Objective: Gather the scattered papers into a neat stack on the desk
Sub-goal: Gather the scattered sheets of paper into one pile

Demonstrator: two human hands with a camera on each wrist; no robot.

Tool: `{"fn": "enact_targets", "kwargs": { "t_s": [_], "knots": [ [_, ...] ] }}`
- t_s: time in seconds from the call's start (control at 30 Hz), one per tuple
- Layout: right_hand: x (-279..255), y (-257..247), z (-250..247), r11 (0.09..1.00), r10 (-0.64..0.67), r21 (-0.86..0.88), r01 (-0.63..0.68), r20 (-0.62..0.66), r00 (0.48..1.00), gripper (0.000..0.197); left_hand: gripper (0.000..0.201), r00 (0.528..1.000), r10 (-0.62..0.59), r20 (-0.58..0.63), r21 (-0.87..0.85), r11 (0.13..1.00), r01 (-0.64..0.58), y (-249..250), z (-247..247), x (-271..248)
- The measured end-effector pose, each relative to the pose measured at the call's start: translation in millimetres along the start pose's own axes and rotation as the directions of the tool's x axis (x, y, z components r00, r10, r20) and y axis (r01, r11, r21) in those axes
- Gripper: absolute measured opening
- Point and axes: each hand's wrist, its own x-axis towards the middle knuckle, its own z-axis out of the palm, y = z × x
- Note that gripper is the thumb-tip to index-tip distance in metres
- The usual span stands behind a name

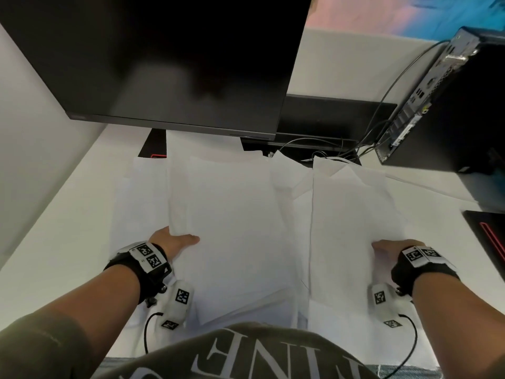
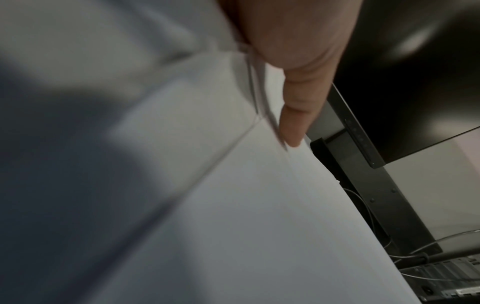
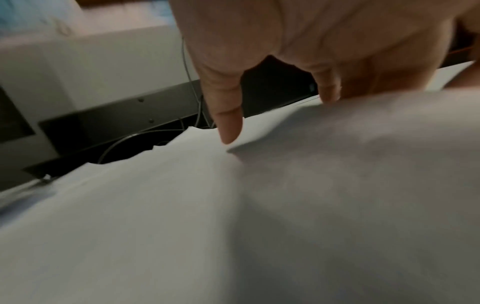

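Note:
Several white paper sheets lie overlapped across the white desk (image 1: 68, 214). My left hand (image 1: 175, 239) grips the left edge of the left bundle of papers (image 1: 235, 214), thumb on top and fingers hidden underneath; the sheets' edge is raised. In the left wrist view my thumb (image 2: 298, 115) presses on the sheet edges (image 2: 259, 115). My right hand (image 1: 393, 248) holds the right edge of the right bundle of papers (image 1: 349, 214). The right wrist view has my thumb (image 3: 228, 123) on a lower sheet and my fingers (image 3: 330, 90) behind a bulging sheet (image 3: 350, 154).
A black monitor (image 1: 164, 64) hangs over the back of the desk, and its base (image 1: 155, 146) pokes out beside the papers. A black computer case (image 1: 451, 105) with cables (image 1: 328, 149) stands back right. A black pad with a red line (image 1: 489, 231) lies at the right edge.

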Motion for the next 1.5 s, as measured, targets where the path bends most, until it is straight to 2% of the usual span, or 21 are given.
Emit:
{"fn": "enact_targets", "kwargs": {
  "t_s": [0.07, 0.13, 0.2, 0.23, 0.3, 0.37, 0.4, 0.47, 0.5, 0.57, 0.7, 0.83, 1.0, 1.07, 1.13, 1.2, 1.27, 1.33, 1.37, 1.43, 1.5],
  "knots": [
    [-2, -8, -9, 0.988, -0.033, 0.153, 0.032, 0.009, 0.999, 0.034, 0.045, 1.0, -0.001, 0.001, -0.004, 1.0, 0.001, -1, 0, 1],
    [-6, -14, -15, 0.982, -0.052, 0.183, 0.046, 0.026, 0.998, 0.022, 0.046, 1.0, 0.005, -0.008, 0.004, 1.0, -0.005, -3, 0, 2],
    [-2, -14, -8, 0.902, 0.045, 0.43, -0.038, -0.007, 0.999, 0.043, 0.047, 1.0, 0.008, -0.015, 0.019, 1.0, -0.008, -5, -1, 4],
    [-1, -14, -5, 0.876, 0.061, 0.48, -0.054, 0.002, 0.998, 0.047, 0.047, 1.0, 0.01, -0.018, 0.028, 1.0, -0.01, -5, -1, 5],
    [1, -16, 0, 0.835, 0.101, 0.545, -0.078, -0.013, 0.995, 0.043, 0.048, 1.0, 0.01, -0.027, 0.041, 0.999, -0.009, -5, -1, 5],
    [-6, -18, 0, 0.702, 0.123, 0.701, -0.124, 0.052, 0.991, 0.044, 0.048, 1.0, 0.009, -0.029, 0.043, 0.999, -0.007, -5, -1, 5],
    [-9, -19, -2, 0.675, 0.113, 0.727, -0.127, 0.069, 0.991, 0.044, 0.049, 1.0, 0.006, -0.026, 0.043, 0.999, -0.005, -5, -1, 5],
    [-12, -20, -8, 0.674, 0.124, 0.733, -0.093, 0.012, 0.992, 0.048, 0.049, 1.0, 0.009, -0.027, 0.042, 0.999, -0.008, -4, -1, 4],
    [-13, -20, -9, 0.636, 0.145, 0.768, -0.076, -0.022, 0.989, 0.05, 0.048, 0.999, 0.017, -0.031, 0.047, 0.999, -0.015, -4, -1, 3],
    [-18, -24, -11, 0.612, 0.143, 0.79, -0.023, -0.082, 0.986, 0.046, 0.048, 0.999, 0.024, -0.035, 0.044, 0.999, -0.022, -3, 0, 2],
    [-23, -23, -21, 0.676, 0.077, 0.733, 0.069, -0.164, 0.983, 0.032, 0.046, 0.999, 0.027, -0.028, 0.031, 0.999, -0.027, -4, 1, 2],
    [-29, -13, -43, 0.633, 0.19, 0.756, 0.167, -0.361, 0.913, 0.028, 0.044, 0.999, 0.025, -0.022, 0.02, 0.999, -0.025, -4, 0, 3],
    [-50, 1, -82, 0.473, 0.339, 0.834, 0.284, -0.47, 0.815, 0.025, 0.04, 0.999, 0.054, -0.003, 0.066, 0.996, -0.054, -6, -1, 4],
    [-57, 5, -98, 0.367, 0.353, 0.858, 0.36, -0.487, 0.799, 0.026, 0.041, 0.998, 0.058, -0.01, 0.071, 0.996, -0.057, -6, -1, 4],
    [-66, 7, -111, 0.311, 0.34, 0.858, 0.408, -0.502, 0.795, 0.022, 0.042, 0.998, 0.06, -0.011, 0.088, 0.994, -0.059, -5, 0, 4],
    [-74, 7, -119, 0.218, 0.309, 0.876, 0.43, -0.48, 0.821, 0.004, 0.044, 0.998, 0.058, -0.006, 0.091, 0.994, -0.057, -6, 0, 4],
    [-78, 5, -121, 0.093, 0.248, 0.88, 0.465, -0.473, 0.846, 0.019, 0.044, 0.999, 0.052, -0.006, 0.081, 0.995, -0.051, -7, 0, 5],
    [-76, -2, -120, 0.007, 0.194, 0.891, 0.454, -0.446, 0.874, 0.022, 0.044, 0.999, 0.052, -0.008, 0.065, 0.997, -0.052, -7, 0, 6],
    [-70, -6, -115, 0.008, 0.172, 0.9, 0.436, -0.431, 0.886, 0.018, 0.043, 0.999, 0.051, -0.007, 0.067, 0.996, -0.05, -8, 0, 6],
    [-57, -17, -100, 0.086, 0.148, 0.927, 0.364, -0.373, 0.916, 0.009, 0.043, 0.999, 0.05, -0.003, 0.061, 0.997, -0.05, -8, -1, 8],
    [-43, -28, -78, 0.159, 0.082, 0.947, 0.279, -0.294, 0.952, 0.013, 0.043, 0.999, 0.049, 0.004, 0.054, 0.997, -0.049, -8, -1, 8]
  ]
}}
